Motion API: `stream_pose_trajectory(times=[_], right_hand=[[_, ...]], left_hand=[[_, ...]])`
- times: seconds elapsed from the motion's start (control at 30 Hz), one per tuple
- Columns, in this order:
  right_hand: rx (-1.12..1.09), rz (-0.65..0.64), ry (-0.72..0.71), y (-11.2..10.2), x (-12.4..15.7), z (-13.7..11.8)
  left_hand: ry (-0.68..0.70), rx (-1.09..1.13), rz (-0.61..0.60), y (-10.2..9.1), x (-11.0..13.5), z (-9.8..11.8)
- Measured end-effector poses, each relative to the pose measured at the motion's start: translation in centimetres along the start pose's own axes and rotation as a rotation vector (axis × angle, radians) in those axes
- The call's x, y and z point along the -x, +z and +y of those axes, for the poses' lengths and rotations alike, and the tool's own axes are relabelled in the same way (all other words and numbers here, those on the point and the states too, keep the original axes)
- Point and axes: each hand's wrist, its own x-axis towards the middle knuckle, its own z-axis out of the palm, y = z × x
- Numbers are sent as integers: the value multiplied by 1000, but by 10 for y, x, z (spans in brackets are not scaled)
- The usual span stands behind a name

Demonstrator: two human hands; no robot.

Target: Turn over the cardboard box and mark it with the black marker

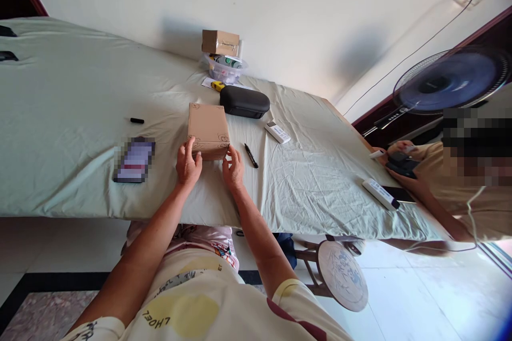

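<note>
A brown cardboard box point(208, 123) with dark curly line drawings near its corners sits on the cloth-covered table in front of me. My left hand point(189, 164) grips its near left corner, fingers on the side and thumb at the front face. At the near right corner, my right hand point(233, 166) holds the box with bent fingers. A black pen point(251, 155) lies just right of my right hand. To the left rest a small black cap-like piece point(136, 120) and a phone point(135, 160) with a blurred screen.
Behind the box are a black hard case point(244, 101), a plastic tub point(226, 70) and a smaller carton point(220, 42) on it. A white box point(277, 132) lies to the right. Another person point(472, 192) sits at the right end near a fan point(452, 82); a round stool point(343, 275) stands below.
</note>
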Motion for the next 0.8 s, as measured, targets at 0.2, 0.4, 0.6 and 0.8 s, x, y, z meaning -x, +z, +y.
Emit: stream_pose_trajectory(times=[0.2, 0.4, 0.6, 0.8], right_hand=[[38, -97, 92, 2, 1, 9], [17, -105, 139, 5, 3, 12], [-42, -88, 167, 4, 1, 12], [-89, 38, 121, -3, -3, 1]], left_hand=[[-10, 35, 39, 1, -1, -4], [-18, 133, 89, 3, -3, -8], [-88, 281, 125, 5, -5, -16], [-128, 421, 84, 13, -4, -16]])
